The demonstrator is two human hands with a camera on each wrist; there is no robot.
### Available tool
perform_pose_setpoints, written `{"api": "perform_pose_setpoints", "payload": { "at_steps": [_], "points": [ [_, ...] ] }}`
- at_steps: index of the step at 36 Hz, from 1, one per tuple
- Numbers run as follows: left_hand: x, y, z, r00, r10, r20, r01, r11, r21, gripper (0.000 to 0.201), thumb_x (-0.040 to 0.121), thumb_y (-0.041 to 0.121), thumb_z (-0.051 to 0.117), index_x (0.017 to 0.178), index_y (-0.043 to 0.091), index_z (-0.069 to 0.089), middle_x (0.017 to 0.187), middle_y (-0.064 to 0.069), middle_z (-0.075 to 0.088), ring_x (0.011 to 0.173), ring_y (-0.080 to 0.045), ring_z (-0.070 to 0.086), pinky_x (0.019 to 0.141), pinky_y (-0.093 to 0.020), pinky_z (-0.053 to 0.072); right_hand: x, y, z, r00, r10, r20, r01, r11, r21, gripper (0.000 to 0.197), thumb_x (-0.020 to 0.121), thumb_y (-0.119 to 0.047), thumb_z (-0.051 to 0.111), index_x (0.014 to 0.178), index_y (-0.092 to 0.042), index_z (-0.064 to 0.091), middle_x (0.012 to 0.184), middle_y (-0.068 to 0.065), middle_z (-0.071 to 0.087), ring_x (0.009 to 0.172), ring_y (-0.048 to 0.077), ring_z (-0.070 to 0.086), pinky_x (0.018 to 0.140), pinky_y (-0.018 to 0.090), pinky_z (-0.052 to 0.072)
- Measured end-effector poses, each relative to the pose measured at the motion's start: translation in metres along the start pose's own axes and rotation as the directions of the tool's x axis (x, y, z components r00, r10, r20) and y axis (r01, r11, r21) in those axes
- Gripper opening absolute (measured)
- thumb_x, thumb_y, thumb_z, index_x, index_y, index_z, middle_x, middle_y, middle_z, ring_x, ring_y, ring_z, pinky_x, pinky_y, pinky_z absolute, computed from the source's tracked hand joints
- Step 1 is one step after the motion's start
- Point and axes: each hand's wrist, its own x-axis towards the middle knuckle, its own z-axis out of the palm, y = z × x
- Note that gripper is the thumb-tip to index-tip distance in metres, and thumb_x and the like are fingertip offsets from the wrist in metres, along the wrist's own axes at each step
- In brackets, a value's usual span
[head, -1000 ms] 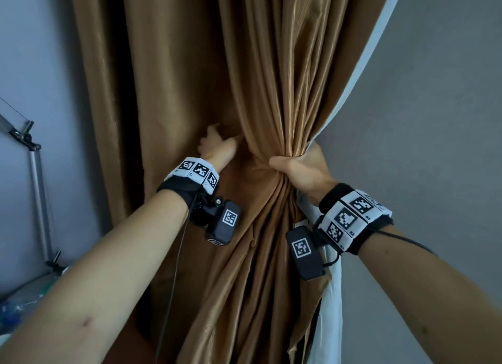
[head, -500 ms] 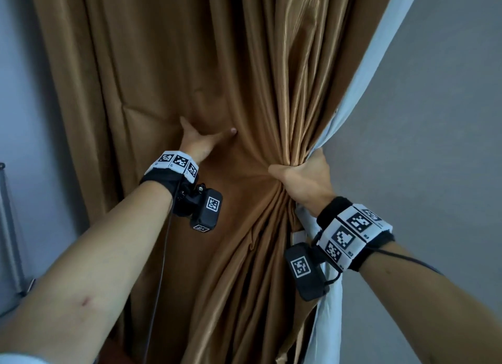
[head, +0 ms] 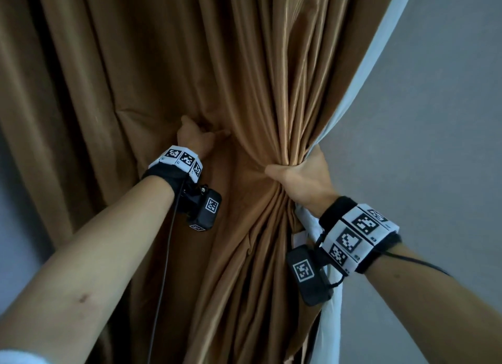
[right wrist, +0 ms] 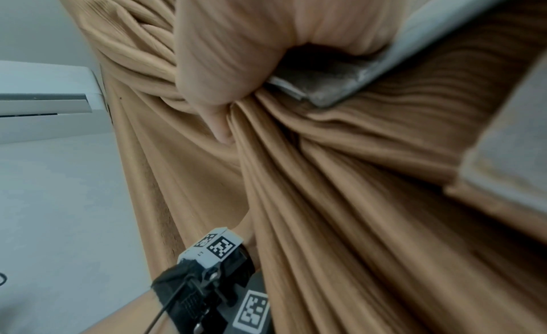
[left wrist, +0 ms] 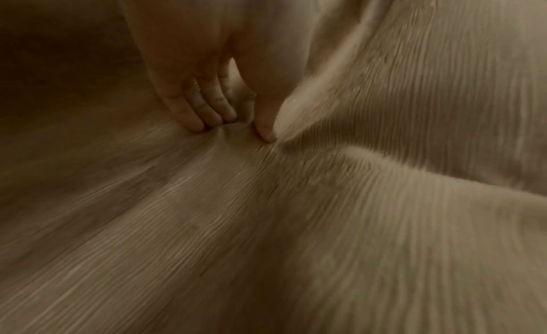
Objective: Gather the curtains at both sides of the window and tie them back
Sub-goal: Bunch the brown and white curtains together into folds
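A golden-brown curtain [head: 163, 64] with a white lining [head: 380, 53] along its right edge hangs in front of me. My right hand [head: 301, 178] grips a tight bunch of its folds at mid height; the right wrist view shows the thumb [right wrist: 219, 126] wrapped over the gathered pleats [right wrist: 325, 198]. My left hand [head: 197, 138] is further left on the flat cloth. In the left wrist view its fingers [left wrist: 201, 109] and thumb [left wrist: 264, 126] pinch a small fold of the curtain [left wrist: 266, 222]. No tie-back is in view.
A grey wall [head: 448, 119] lies right of the curtain, and a strip of wall [head: 11, 227] shows at the far left. A white air-conditioning unit [right wrist: 44, 98] shows on the wall in the right wrist view.
My left hand, spread flat on the cloth half a second ago, has curled and pinched a fold. The right hand keeps its grip on the bunch. The view has shifted left.
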Motion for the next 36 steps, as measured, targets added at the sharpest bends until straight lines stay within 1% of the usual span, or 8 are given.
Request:
{"api": "perform_pose_setpoints", "payload": {
  "at_steps": [9,12,16,18,22,27,32,36],
  "points": [
    [-0.007,-0.004,0.004,0.979,0.154,0.137,-0.145,0.987,-0.071,0.016,0.084,0.018,0.072,0.096,0.008,0.071,0.103,-0.010,0.071,0.101,-0.025,0.067,0.088,-0.031,0.054,0.002,-0.003,0.006,0.998,0.006,-0.068,-0.008,1.000,-0.028,0.081,0.057,-0.031,0.083,0.127,-0.013,0.048,0.117,0.002,0.062,0.105,0.020,0.061,0.095,0.043,0.054],
    [-0.012,-0.012,-0.008,0.972,0.157,0.174,-0.137,0.983,-0.122,0.020,0.079,0.029,0.076,0.090,0.013,0.071,0.105,-0.009,0.069,0.098,-0.024,0.067,0.092,-0.037,0.054,0.005,-0.002,0.007,0.996,0.019,-0.090,-0.023,0.999,-0.047,0.079,0.061,-0.029,0.083,0.128,-0.011,0.046,0.119,0.004,0.059,0.108,0.022,0.060,0.096,0.043,0.053],
    [-0.034,-0.019,-0.030,0.955,0.252,0.155,-0.230,0.962,-0.144,0.022,0.086,0.023,0.073,0.104,0.010,0.067,0.130,-0.001,0.050,0.115,-0.012,0.049,0.104,-0.019,0.035,0.007,-0.002,0.013,0.992,0.016,-0.121,-0.022,0.999,-0.045,0.082,0.052,-0.037,0.079,0.124,-0.012,0.048,0.115,0.005,0.061,0.105,0.024,0.061,0.096,0.044,0.053],
    [-0.046,-0.024,-0.044,0.955,0.237,0.180,-0.185,0.947,-0.261,0.037,0.082,0.032,0.073,0.110,0.010,0.063,0.132,-0.005,0.057,0.119,-0.021,0.056,0.109,-0.035,0.040,0.008,-0.003,0.019,0.994,0.010,-0.106,-0.015,0.999,-0.050,0.081,0.055,-0.035,0.080,0.125,-0.011,0.047,0.117,0.006,0.060,0.107,0.025,0.060,0.097,0.044,0.052],
    [-0.071,-0.030,-0.066,0.939,0.194,0.283,-0.044,0.886,-0.462,0.016,0.091,0.021,0.062,0.080,0.022,0.050,0.082,0.003,0.060,0.076,-0.010,0.053,0.071,-0.026,0.041,0.013,-0.001,0.028,0.997,-0.006,-0.079,0.002,0.999,-0.046,0.075,0.065,-0.025,0.083,0.128,-0.008,0.046,0.120,0.007,0.059,0.109,0.025,0.059,0.097,0.040,0.051],
    [-0.100,-0.021,-0.083,0.926,0.267,0.266,-0.138,0.897,-0.419,0.012,0.093,0.022,0.058,0.092,0.021,0.046,0.086,-0.003,0.061,0.083,-0.021,0.054,0.075,-0.039,0.044,0.018,0.000,0.037,0.996,-0.035,-0.083,0.031,0.999,-0.042,0.074,0.065,-0.026,0.081,0.126,-0.008,0.046,0.119,0.006,0.059,0.111,0.026,0.058,0.097,0.033,0.048],
    [-0.127,-0.003,-0.068,0.864,0.476,0.167,-0.461,0.879,-0.118,0.026,0.099,0.015,0.053,0.084,0.027,0.036,0.056,0.008,0.039,0.045,-0.005,0.032,0.049,-0.018,0.030,0.014,0.000,0.040,0.996,-0.050,-0.076,0.048,0.998,-0.031,0.070,0.071,-0.027,0.077,0.128,-0.008,0.042,0.114,0.005,0.058,0.112,0.028,0.059,0.089,0.026,0.043],
    [-0.152,0.010,-0.048,0.859,0.481,0.176,-0.471,0.877,-0.094,0.026,0.095,0.020,0.060,0.104,0.021,0.035,0.064,0.005,0.053,0.050,-0.005,0.048,0.052,-0.020,0.040,0.008,-0.004,0.036,0.997,-0.046,-0.058,0.044,0.999,-0.026,0.063,0.077,-0.024,0.070,0.130,-0.006,0.040,0.122,0.011,0.059,0.114,0.031,0.058,0.090,0.027,0.042]
  ]
}}
